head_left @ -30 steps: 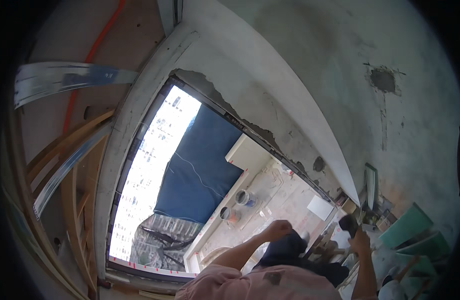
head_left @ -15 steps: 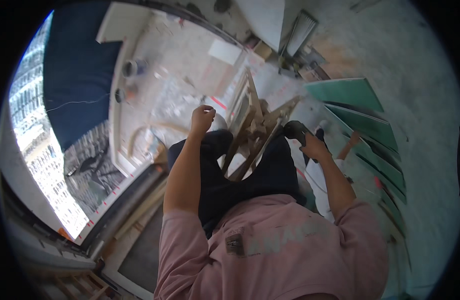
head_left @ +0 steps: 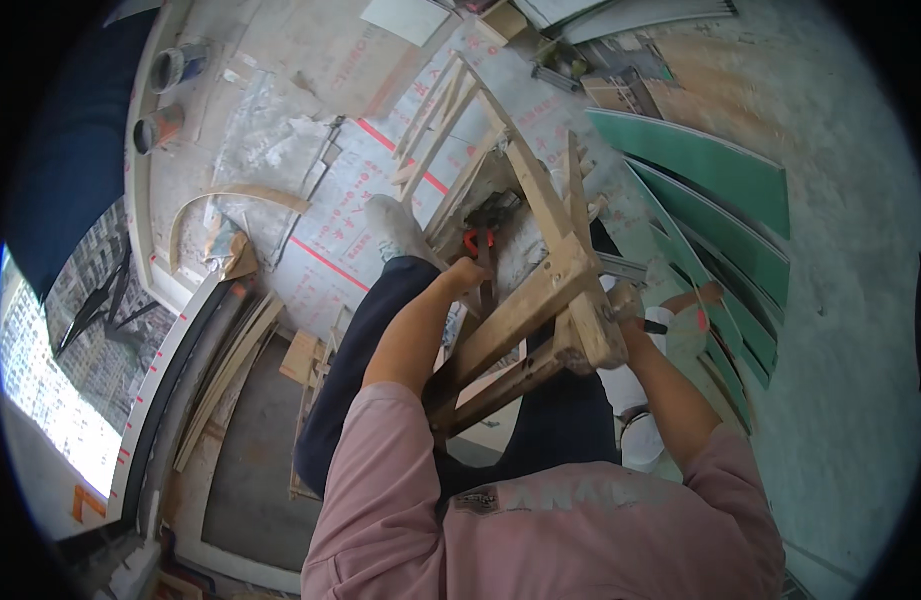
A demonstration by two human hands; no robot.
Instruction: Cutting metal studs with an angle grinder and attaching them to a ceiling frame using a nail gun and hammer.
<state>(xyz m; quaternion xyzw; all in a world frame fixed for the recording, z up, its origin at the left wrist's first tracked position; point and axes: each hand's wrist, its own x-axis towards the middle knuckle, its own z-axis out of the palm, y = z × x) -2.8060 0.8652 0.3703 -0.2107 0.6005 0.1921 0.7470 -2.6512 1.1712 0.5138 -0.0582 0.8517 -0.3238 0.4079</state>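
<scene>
A worn wooden stepladder frame stands between my legs, its thick rails crossing in front of me. My left hand is closed at the ladder's inner side, its fingers curled, beside a dark tool with an orange-red part. What its fingers grip is unclear. My right hand reaches to the right end of the ladder's top. Wood covers its fingers, so I cannot see whether it holds anything. A grey metal channel piece juts out just beyond that end.
Below on the right, another person's hand touches green boards leaning against the wall. A curved wooden strip and two buckets are at left. Timber strips lie by the window sill. Printed sheeting covers the floor.
My view has shifted, and the ladder looks larger and nearer. My left hand has come down from the air to the ladder. My right hand, which held a dark power tool, is now behind the wood.
</scene>
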